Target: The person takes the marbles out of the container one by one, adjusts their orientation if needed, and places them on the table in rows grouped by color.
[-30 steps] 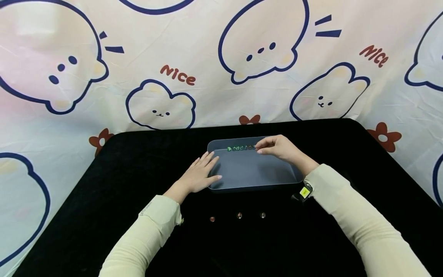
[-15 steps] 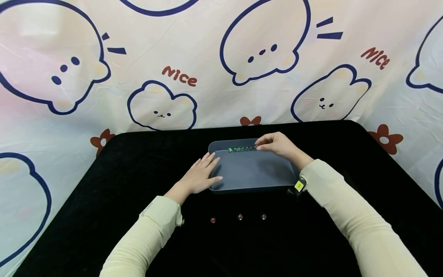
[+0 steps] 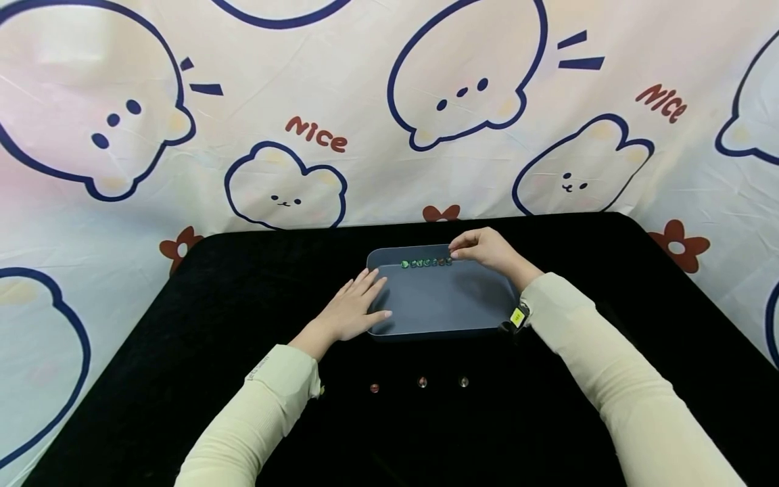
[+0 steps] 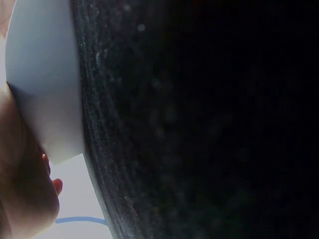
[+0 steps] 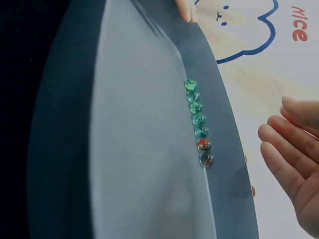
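Your right hand [image 3: 489, 251] is drawing up and back from the row of glass marbles [image 3: 420, 264], and the end marble is now showing clear of your fingertips, which were covering it half a second ago. Those fingers are hanging loosely bent, gripping nothing. Your left hand [image 3: 347, 314] is staying spread, holding nothing, over the left end of the grey tray [image 3: 444, 297]; whether its fingers are pressing the wall you can't tell. The row is lying along the tray's far wall. Your right forearm is hiding part of the tray's right end, and the left wrist view is showing mostly blurred black cloth [image 4: 209, 119]. The right wrist view is revealing seven marbles: five green, one red-orange, one dark; the head view is adding three loose marbles [image 3: 422, 383] nearer you.
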Demonstrator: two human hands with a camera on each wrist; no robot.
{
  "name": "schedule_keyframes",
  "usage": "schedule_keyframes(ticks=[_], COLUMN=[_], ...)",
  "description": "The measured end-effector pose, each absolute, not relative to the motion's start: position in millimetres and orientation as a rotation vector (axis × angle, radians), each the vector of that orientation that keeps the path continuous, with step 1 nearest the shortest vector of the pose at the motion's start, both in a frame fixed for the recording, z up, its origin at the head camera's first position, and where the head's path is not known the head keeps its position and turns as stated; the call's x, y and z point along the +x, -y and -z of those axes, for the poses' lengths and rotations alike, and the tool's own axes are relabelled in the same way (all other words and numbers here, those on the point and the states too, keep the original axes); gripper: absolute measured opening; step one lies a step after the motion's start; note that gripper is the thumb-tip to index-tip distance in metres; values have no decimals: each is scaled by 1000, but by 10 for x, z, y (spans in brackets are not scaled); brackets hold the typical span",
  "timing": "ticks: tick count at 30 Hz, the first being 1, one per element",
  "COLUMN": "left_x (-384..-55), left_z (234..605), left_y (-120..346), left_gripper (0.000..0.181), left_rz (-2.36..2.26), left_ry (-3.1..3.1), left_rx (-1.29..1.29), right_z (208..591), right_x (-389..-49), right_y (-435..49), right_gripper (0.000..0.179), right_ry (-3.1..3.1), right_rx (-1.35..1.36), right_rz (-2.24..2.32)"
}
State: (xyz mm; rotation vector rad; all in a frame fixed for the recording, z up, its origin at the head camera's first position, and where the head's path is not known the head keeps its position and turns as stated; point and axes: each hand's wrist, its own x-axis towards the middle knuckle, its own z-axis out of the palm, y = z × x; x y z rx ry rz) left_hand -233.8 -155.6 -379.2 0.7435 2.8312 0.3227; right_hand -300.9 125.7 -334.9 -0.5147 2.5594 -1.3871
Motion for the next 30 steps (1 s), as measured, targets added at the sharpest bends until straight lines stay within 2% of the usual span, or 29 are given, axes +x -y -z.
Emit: schedule_keyframes(ticks=[15,30], left_x=[-2348,-2356], left_z=[3806,3809], left_y=[1567,1558], left_gripper=[69,69], left_rz=[-324,-302], left_ry=[-2824,-2818], left_rx=[718,696], right_z=[3362,3519], right_x=[-3143,-3309], right_y=[-1211,-1236], right_gripper=[20,25], right_ry=[-2628,-2609], right_rx=[-442,-422], right_rz=[1282,1254])
